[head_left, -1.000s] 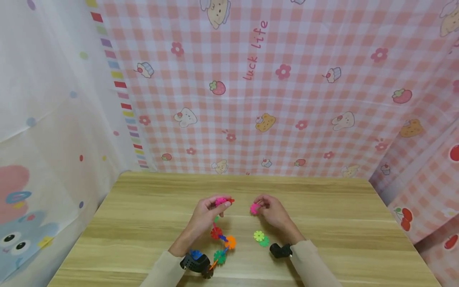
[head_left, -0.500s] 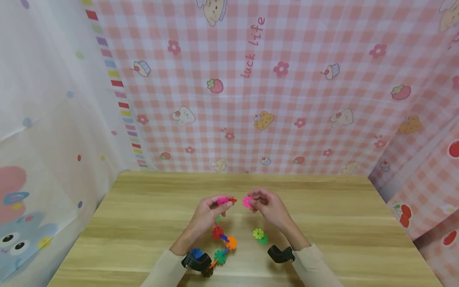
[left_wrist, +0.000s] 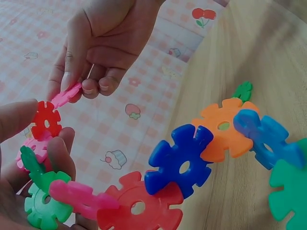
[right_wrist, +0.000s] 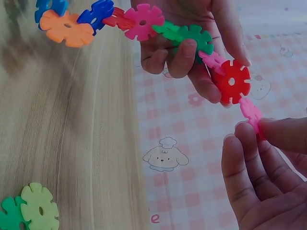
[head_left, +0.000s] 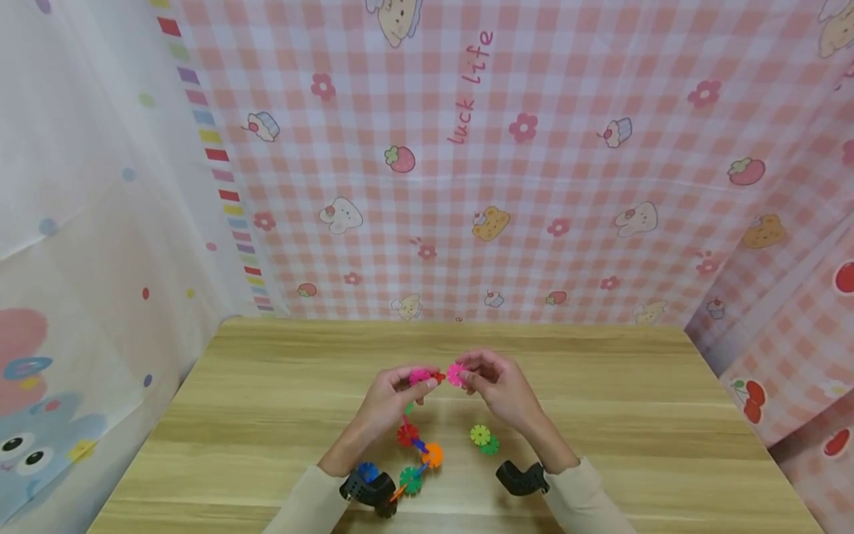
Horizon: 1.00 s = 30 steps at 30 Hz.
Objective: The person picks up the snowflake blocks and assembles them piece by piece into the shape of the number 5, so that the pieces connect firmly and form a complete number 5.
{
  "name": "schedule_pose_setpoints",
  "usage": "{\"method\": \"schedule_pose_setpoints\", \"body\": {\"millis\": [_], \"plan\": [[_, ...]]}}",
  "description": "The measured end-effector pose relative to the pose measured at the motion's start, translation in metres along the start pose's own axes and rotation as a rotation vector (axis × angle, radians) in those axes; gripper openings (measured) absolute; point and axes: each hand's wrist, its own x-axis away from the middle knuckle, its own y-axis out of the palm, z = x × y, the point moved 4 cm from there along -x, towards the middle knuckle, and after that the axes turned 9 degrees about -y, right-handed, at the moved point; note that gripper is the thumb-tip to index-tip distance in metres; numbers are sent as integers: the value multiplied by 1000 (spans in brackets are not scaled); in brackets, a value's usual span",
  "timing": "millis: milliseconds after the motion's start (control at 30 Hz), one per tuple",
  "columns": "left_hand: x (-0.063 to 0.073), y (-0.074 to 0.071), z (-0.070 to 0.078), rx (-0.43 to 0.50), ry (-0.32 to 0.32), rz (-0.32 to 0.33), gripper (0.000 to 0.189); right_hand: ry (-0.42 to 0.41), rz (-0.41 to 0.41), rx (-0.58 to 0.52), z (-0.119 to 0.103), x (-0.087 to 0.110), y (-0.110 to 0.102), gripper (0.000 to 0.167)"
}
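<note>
My left hand (head_left: 387,404) pinches a red slotted disc (right_wrist: 238,88) at the end of a chain of interlocked plastic snowflake discs. Pink and green discs of the chain lie against its palm and fingers. From there the chain runs down past a dark blue disc (left_wrist: 165,160) and an orange disc (left_wrist: 213,129) toward the left wrist. Between thumb and fingertips, my right hand (head_left: 502,389) holds a loose pink disc (right_wrist: 249,112). Its edge meets the rim of the red disc; whether their slots interlock I cannot tell.
A yellow-green disc (head_left: 480,434) and a green disc (head_left: 490,446) lie overlapping on the wooden table (head_left: 600,415), below the right hand. Black wrist mounts (head_left: 523,478) sit at both wrists. A pink checked curtain (head_left: 567,185) hangs behind the table.
My right hand has moved left and slightly up, bringing the pink disc to the red one. The left hand has shifted slightly right with the chain.
</note>
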Motion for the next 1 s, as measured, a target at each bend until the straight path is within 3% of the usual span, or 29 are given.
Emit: {"method": "schedule_pose_setpoints", "body": {"millis": [533, 1000], "plan": [[2, 2, 0, -38, 25, -6, 25, -29, 26, 35, -8, 3, 4, 16], [2, -2, 0, -53, 43, -32, 28, -20, 52, -46, -5, 6, 6, 23]]}}
